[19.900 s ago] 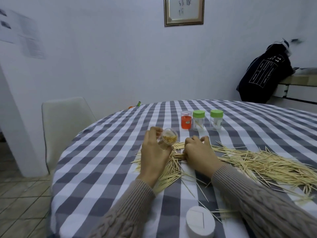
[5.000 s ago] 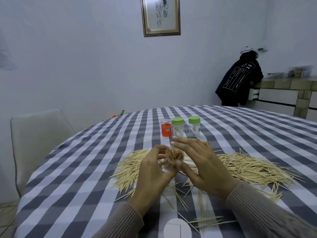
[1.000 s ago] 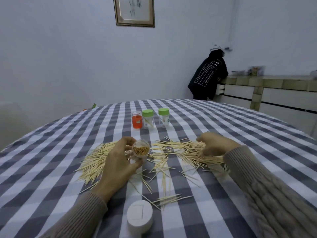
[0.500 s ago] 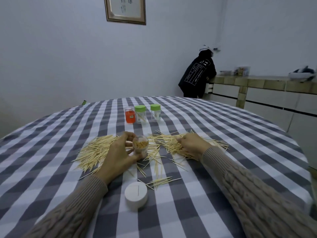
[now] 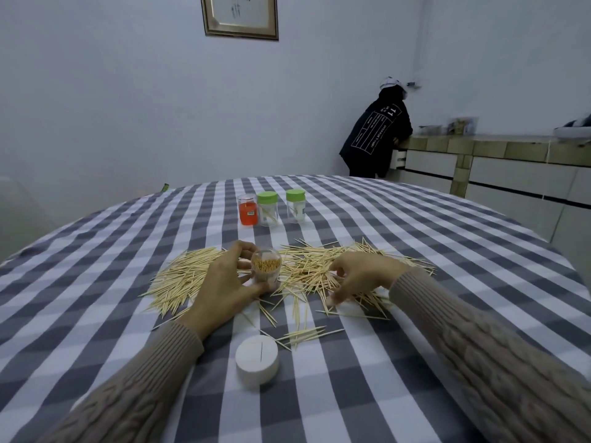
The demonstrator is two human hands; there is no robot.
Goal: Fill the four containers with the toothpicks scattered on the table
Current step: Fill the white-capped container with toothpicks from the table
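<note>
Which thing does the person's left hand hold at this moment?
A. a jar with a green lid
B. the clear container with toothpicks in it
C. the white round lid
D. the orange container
B: the left hand wraps around the clear container, whose open top shows toothpick ends, while the white lid lies untouched on the table nearer the camera.

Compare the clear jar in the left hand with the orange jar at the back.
The held jar is open and packed with toothpicks; the orange jar shows no toothpicks inside. The left hand grips the held jar, tilted toward the camera; the orange jar stands upright, untouched. Both are small, round and lack a green lid.
</note>
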